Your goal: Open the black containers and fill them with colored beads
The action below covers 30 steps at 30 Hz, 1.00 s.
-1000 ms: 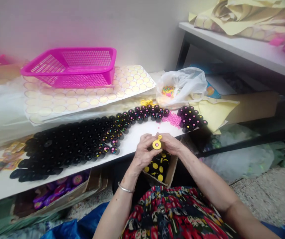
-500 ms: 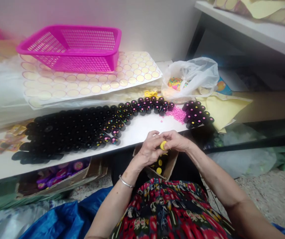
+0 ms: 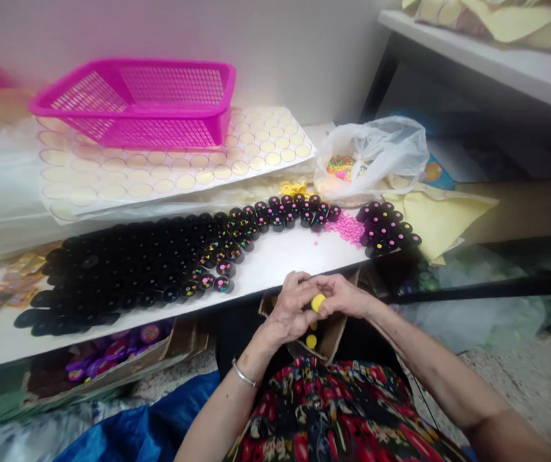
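My left hand [image 3: 289, 312] and my right hand [image 3: 345, 294] meet just below the front edge of the white table [image 3: 275, 256]. Together they pinch a small yellow round piece [image 3: 318, 302] between their fingertips. Under my hands a small cardboard box [image 3: 326, 333] rests on my lap, with more yellow-and-black pieces inside. On the table, many black caps [image 3: 135, 269] stand in rows, several showing coloured beads in their tops. A little heap of pink beads [image 3: 345, 226] lies between two groups of caps.
A pink mesh basket [image 3: 135, 102] sits on a sheet of round stickers [image 3: 169, 167] at the back. A clear plastic bag [image 3: 372, 157] with coloured beads lies at the right, beside yellow paper [image 3: 439, 215]. A box of purple items [image 3: 112, 353] stands under the table.
My hands turned the yellow piece, so its pink-centred face is hidden now. They dropped slightly toward the lap box. The camera swung a little left and down.
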Available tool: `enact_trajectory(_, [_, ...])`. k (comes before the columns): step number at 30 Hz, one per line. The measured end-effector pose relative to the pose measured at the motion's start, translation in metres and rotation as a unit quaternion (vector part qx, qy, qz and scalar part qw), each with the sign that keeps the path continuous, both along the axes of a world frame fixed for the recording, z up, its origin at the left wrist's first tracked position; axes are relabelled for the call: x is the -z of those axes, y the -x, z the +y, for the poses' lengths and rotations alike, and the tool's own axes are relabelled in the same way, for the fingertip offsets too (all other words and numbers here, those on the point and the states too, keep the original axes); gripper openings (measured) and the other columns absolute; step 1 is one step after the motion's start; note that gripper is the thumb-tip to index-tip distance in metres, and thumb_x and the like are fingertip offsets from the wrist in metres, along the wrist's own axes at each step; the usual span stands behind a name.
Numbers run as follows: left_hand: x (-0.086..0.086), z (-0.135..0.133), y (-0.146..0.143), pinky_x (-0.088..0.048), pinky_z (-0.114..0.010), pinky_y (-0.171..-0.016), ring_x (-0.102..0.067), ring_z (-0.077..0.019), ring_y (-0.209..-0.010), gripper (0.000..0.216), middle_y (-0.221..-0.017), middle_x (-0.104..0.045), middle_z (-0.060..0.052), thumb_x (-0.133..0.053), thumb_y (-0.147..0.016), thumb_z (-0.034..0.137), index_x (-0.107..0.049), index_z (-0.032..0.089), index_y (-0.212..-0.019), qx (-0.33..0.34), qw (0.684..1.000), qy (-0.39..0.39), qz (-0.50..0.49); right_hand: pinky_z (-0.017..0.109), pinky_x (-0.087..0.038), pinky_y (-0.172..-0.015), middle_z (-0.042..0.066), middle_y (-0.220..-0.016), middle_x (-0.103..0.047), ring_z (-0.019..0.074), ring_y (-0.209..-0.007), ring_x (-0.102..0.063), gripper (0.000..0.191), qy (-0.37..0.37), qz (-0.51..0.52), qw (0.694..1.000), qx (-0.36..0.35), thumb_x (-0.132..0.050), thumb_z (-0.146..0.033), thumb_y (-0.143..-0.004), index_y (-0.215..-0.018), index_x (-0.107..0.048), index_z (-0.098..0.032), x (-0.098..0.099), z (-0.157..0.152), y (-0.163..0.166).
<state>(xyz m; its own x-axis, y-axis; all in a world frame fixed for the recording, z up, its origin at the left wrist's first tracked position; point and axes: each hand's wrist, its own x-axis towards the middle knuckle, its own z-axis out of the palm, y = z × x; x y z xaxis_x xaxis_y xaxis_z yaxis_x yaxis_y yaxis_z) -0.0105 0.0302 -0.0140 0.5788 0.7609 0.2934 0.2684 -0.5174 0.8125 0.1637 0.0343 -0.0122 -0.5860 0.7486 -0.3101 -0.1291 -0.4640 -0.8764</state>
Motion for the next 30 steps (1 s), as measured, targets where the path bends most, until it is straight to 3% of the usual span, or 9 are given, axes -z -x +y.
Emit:
enact_trajectory(2, [0.001, 0.0, 0.001, -0.034, -0.04, -0.093, -0.045, -0.0248, -0.104, 0.014, -0.089, -0.064, -0.007, -0.063, -0.074, 0.025, -0.066, 0.019, -0.086, 0.004, 1.0, 0.0, -0.003, 0.021, -0.043, -0.066, 0.0, -0.081, -0.061, 0.0117, -0.076, -0.055, 0.054, 0.004, -0.003, 1.0, 0.0, -0.079, -0.013, -0.046, -0.097, -0.062, -0.014, -0.002, 0.001, 0.0])
enact_trajectory(9, [0.001, -0.007, -0.003, -0.032, -0.044, -0.095, -0.045, -0.0222, -0.097, 0.011, -0.083, -0.062, -0.005, -0.054, -0.08, 0.024, -0.064, 0.018, -0.08, 0.016, 0.999, -0.037, 0.029, 0.022, -0.045, -0.062, 0.0, -0.076, -0.063, 0.0115, -0.068, -0.057, 0.047, 0.015, 0.036, 0.998, 0.051, -0.08, -0.013, -0.042, -0.087, -0.064, -0.012, 0.003, -0.005, 0.008])
enact_trajectory(13, [-0.001, -0.006, 0.0, -0.039, -0.04, -0.09, -0.045, -0.0233, -0.1, 0.016, -0.083, -0.063, -0.007, -0.062, -0.076, 0.029, -0.064, 0.018, -0.087, -0.014, 1.0, -0.012, -0.023, 0.021, -0.043, -0.067, 0.002, -0.087, -0.064, 0.0115, -0.077, -0.057, 0.05, 0.011, 0.051, 0.997, 0.061, -0.077, -0.015, -0.052, -0.1, -0.063, -0.014, 0.009, -0.009, 0.009])
enact_trajectory(20, [0.001, -0.001, 0.004, -0.04, -0.041, -0.09, -0.045, -0.0245, -0.101, 0.027, -0.083, -0.064, -0.007, -0.07, -0.069, 0.033, -0.064, 0.017, -0.089, -0.029, 0.997, 0.008, -0.066, 0.025, -0.041, -0.082, 0.002, -0.103, -0.06, 0.0151, -0.096, -0.054, 0.072, 0.002, 0.056, 0.998, 0.013, -0.081, -0.009, -0.044, -0.111, -0.058, -0.019, -0.001, -0.007, 0.005])
enact_trajectory(25, [-0.001, -0.007, 0.002, -0.04, -0.04, -0.09, -0.046, -0.0237, -0.1, 0.014, -0.081, -0.063, -0.007, -0.064, -0.074, 0.026, -0.064, 0.016, -0.084, -0.023, 0.999, -0.012, -0.047, 0.023, -0.041, -0.073, 0.002, -0.095, -0.061, 0.0131, -0.087, -0.054, 0.055, -0.006, 0.032, 0.999, 0.007, -0.078, -0.014, -0.052, -0.105, -0.06, -0.016, -0.005, -0.007, 0.006])
enact_trajectory(30, [0.0, -0.012, 0.0, -0.036, -0.042, -0.095, -0.05, -0.0186, -0.086, 0.009, -0.079, -0.061, -0.004, -0.057, -0.072, 0.012, -0.062, 0.015, -0.079, -0.015, 0.999, -0.039, -0.004, 0.021, -0.039, -0.064, 0.0, -0.082, -0.061, 0.0114, -0.074, -0.054, 0.05, 0.021, 0.057, 0.998, 0.029, -0.081, -0.017, -0.044, -0.09, -0.062, -0.013, 0.008, -0.008, 0.014])
